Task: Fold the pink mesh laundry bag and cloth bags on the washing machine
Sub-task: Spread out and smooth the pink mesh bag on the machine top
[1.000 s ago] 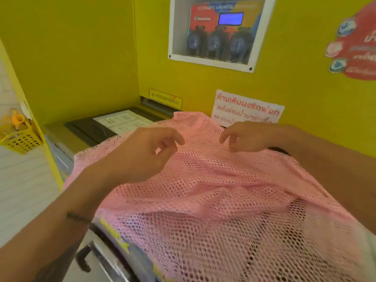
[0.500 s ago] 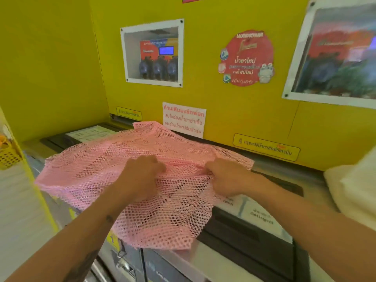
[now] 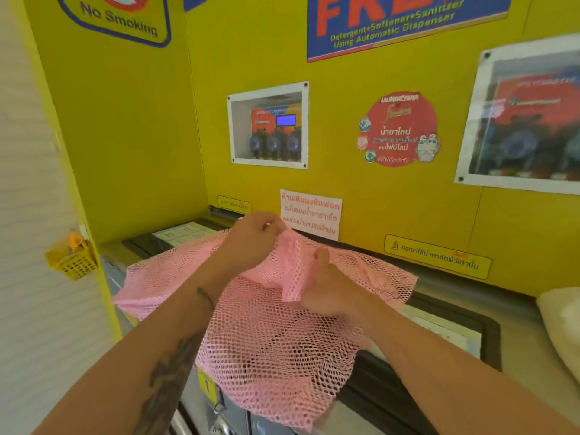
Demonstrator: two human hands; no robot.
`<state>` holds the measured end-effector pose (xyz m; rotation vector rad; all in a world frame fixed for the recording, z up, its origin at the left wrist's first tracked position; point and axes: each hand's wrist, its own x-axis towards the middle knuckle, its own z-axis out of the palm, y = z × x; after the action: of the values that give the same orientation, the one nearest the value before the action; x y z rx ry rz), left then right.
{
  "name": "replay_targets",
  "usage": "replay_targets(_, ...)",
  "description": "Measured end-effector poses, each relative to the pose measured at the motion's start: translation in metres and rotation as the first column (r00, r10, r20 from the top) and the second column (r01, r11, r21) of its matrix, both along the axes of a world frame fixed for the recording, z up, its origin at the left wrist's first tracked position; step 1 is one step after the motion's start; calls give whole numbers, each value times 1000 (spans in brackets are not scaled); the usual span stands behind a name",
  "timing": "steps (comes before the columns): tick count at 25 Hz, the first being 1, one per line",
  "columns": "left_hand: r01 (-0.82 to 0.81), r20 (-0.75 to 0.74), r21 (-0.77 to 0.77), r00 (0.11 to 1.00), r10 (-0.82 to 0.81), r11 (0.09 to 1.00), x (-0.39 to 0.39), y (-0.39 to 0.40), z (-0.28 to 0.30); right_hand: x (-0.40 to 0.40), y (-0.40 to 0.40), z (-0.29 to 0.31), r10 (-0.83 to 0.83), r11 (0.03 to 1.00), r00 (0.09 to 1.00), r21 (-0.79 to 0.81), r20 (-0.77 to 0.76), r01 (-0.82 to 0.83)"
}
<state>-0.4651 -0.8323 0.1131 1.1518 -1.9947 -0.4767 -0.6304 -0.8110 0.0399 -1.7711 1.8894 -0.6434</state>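
The pink mesh laundry bag [image 3: 276, 350] lies spread over the top of the washing machine [image 3: 439, 337], its near part hanging over the front edge. My left hand [image 3: 251, 243] pinches a raised fold of the mesh at the far middle, lifted off the machine top. My right hand [image 3: 329, 293] grips the same fold lower down, close to the left hand. A cream cloth bag [image 3: 561, 324] shows at the right edge of the machine top.
A yellow wall with notices and a white paper sign [image 3: 310, 213] stands directly behind the machine. A small yellow basket [image 3: 72, 259] hangs on the left partition. The machine's front panel and door handle [image 3: 216, 416] are below the hanging mesh.
Both hands have gone from resting flat on the mesh to gripping a fold of it and lifting it. The view has pulled back and tilted up.
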Motion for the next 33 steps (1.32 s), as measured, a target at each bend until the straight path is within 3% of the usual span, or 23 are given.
replay_targets(2, -36, -45, -6, 998, 35, 999, 3, -6, 1, 5, -2, 3, 29, 999, 999, -29, 27, -28)
replay_targets(5, -5, -58, 23, 998, 7, 1000, 16, -9, 3, 0, -2, 21, -10, 966, 1000, -260, -4, 8)
replay_targets(8, 156, 92, 271, 978, -187, 950, 36, -6, -2, -18, 13, 51, 69, 959, 997, -278, 44, -54)
replay_targets(10, 177, 276, 363, 917, -287, 915, 47, -4, -5, -31, 33, 70, 153, 959, 985, -231, -76, -166)
replay_targets(12, 186, 404, 354, 853, -329, 917, 53, 1, -6, -41, 55, 80, 224, 953, 958, -167, -177, -253)
replay_targets(15, 272, 409, 583, 716, -566, 765, 61, 19, 4, -44, 93, 84, 437, 899, 862, 164, -259, -406)
replay_targets(17, 285, 327, 718, 667, -669, 635, 63, 33, 16, -45, 107, 87, 518, 810, 847, 387, -119, -441)
replay_targets(19, 335, 280, 668, 714, -641, 665, 55, 41, 21, -57, 101, 84, 411, 861, 911, 335, -17, -382)
replay_targets(21, 294, 357, 518, 779, -515, 804, 40, 43, 15, -80, 76, 73, 172, 980, 972, 132, -161, -152)
replay_targets(22, 227, 452, 477, 766, -458, 849, 33, 44, 6, -92, 63, 65, 50, 998, 957, 61, -287, -34)
replay_targets(24, 104, 645, 500, 618, -449, 860, 20, 50, -21, -115, 40, 39, -89, 993, 902, 33, -422, 114)
replay_targets(26, 58, 731, 524, 482, -484, 850, 14, 57, -38, -131, 28, 13, -140, 984, 889, 42, -436, 176)
replay_targets(30, -28, 775, 551, 386, -500, 834, 23, 63, -29, -142, 15, -6, -193, 980, 901, -33, -389, 196)
replay_targets(31, -42, 774, 552, 397, -493, 833, 25, 63, -23, -142, 13, -8, -200, 979, 900, -54, -387, 194)
replay_targets(33, 12, 719, 528, 527, -454, 849, 22, 63, -12, -139, 10, -11, -212, 977, 895, -101, -392, 187)
